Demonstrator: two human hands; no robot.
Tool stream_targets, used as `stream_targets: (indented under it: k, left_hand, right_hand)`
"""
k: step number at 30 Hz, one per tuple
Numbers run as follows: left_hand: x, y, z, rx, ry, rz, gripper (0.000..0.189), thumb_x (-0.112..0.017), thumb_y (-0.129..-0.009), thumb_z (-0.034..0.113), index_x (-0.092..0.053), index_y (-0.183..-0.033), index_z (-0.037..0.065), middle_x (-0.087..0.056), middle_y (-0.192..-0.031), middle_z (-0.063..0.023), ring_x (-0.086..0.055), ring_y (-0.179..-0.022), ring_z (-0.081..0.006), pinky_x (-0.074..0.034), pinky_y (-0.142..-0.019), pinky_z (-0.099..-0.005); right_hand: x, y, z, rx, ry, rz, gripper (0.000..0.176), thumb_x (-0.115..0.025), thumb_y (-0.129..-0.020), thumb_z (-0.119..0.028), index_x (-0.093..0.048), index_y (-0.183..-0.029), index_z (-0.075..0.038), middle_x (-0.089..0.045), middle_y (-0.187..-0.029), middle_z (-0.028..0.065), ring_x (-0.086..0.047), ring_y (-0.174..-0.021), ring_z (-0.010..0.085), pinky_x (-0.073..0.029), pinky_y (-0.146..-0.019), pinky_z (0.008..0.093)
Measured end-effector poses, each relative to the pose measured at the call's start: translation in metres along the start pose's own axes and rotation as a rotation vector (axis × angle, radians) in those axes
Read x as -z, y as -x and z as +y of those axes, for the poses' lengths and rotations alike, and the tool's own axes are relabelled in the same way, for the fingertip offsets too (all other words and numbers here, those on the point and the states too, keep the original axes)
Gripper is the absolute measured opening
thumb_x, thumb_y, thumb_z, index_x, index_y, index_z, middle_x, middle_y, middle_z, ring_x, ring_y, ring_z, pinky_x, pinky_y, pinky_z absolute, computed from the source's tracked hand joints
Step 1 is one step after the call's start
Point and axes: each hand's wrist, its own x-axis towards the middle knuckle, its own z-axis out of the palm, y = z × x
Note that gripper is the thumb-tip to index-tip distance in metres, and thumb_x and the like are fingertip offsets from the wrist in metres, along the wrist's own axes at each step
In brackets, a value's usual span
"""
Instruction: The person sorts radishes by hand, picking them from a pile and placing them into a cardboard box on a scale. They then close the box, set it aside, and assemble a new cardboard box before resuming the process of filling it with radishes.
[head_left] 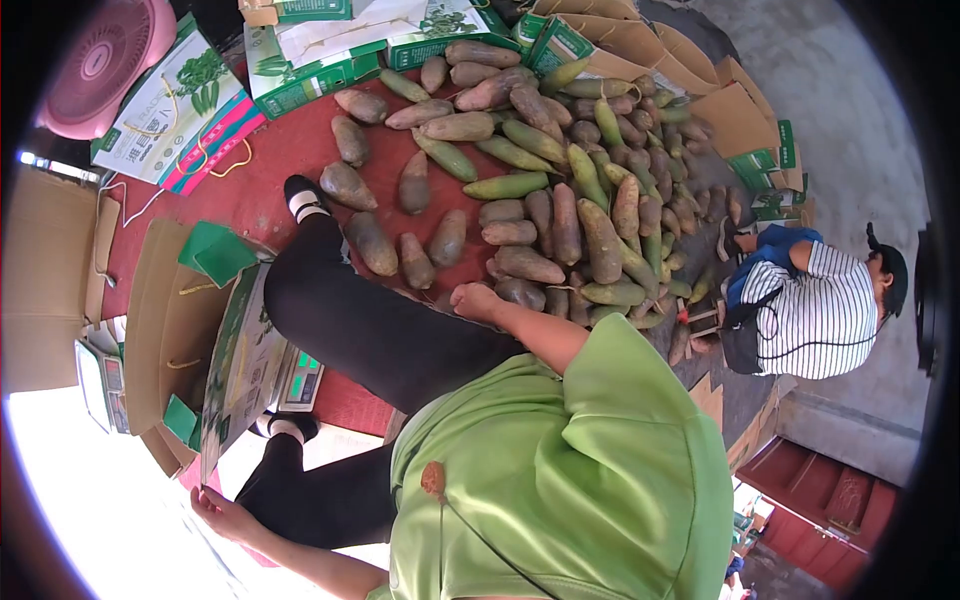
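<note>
My left hand [222,515] is at the lower left, its fingers closed on the near corner of an upright open carton [240,350] printed white and green. The carton stands on a digital scale [301,380] with a lit green display. Above my thigh, my right hand [475,300] is loosely curled, and nothing shows in it. Close beside it lie long radishes [525,265], some green and some brown with soil. The pile spreads over a red cloth [300,130] and to the right.
A second scale [100,380] stands behind the carton. Printed gift boxes [180,110] and a pink basket [105,60] are at the upper left. Open cartons [740,110] line the far right of the pile. Another person in a striped shirt [820,310] sits at the right.
</note>
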Motion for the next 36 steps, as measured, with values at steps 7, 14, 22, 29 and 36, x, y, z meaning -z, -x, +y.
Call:
stream_targets:
  k: [7, 14, 22, 29, 36]
  left_hand:
    - [0.001, -0.002, 0.002, -0.004, 0.015, 0.044, 0.027, -0.052, -0.093, 0.028, -0.056, -0.11, 0.007, -0.061, -0.092, -0.0112, -0.06, -0.083, -0.0231, -0.049, -0.069, -0.0357]
    - [0.0, -0.004, -0.001, 0.014, -0.032, 0.032, 0.024, -0.054, -0.092, 0.027, -0.056, -0.101, 0.005, -0.061, -0.089, -0.0116, -0.06, -0.08, -0.0233, -0.049, -0.069, -0.036]
    - [-0.007, -0.002, -0.002, -0.047, 0.032, 0.109, 0.02, -0.055, -0.092, 0.022, -0.054, -0.097, 0.002, -0.06, -0.086, -0.0118, -0.057, -0.076, -0.0228, -0.048, -0.072, -0.0347]
    - [0.005, 0.004, 0.031, 0.049, 0.037, 0.049, 0.019, -0.058, -0.087, 0.019, -0.054, -0.1, 0.006, -0.06, -0.085, -0.0096, -0.059, -0.081, -0.022, -0.047, -0.073, -0.0353]
    - [-0.008, 0.0, -0.001, -0.105, 0.078, 0.057, 0.025, -0.065, -0.083, 0.012, -0.052, -0.103, 0.006, -0.059, -0.084, -0.0074, -0.059, -0.077, -0.0195, -0.048, -0.069, -0.0327]
  right_hand:
    - [-0.002, -0.001, 0.0, -0.013, 0.011, -0.021, 0.022, -0.057, -0.072, -0.016, -0.069, -0.088, -0.01, -0.068, -0.089, 0.0118, -0.065, -0.087, 0.0278, -0.05, -0.079, 0.0378]
    - [-0.002, 0.0, -0.002, 0.006, 0.038, -0.023, 0.022, -0.057, -0.073, -0.018, -0.069, -0.091, -0.011, -0.068, -0.09, 0.0122, -0.065, -0.089, 0.0283, -0.05, -0.081, 0.0379]
    - [0.01, -0.009, -0.001, 0.068, 0.052, -0.076, 0.027, -0.066, -0.069, -0.022, -0.069, -0.092, -0.009, -0.068, -0.091, 0.0122, -0.065, -0.087, 0.0243, -0.05, -0.08, 0.0351]
    - [0.023, -0.015, -0.009, -0.086, -0.259, -0.125, 0.025, -0.058, -0.074, -0.015, -0.067, -0.094, -0.005, -0.067, -0.089, 0.0152, -0.065, -0.085, 0.0283, -0.05, -0.079, 0.0363]
    - [0.029, -0.02, -0.008, -0.023, -0.122, -0.056, 0.024, -0.061, -0.074, -0.018, -0.067, -0.095, -0.01, -0.067, -0.092, 0.012, -0.064, -0.089, 0.0276, -0.05, -0.081, 0.0375]
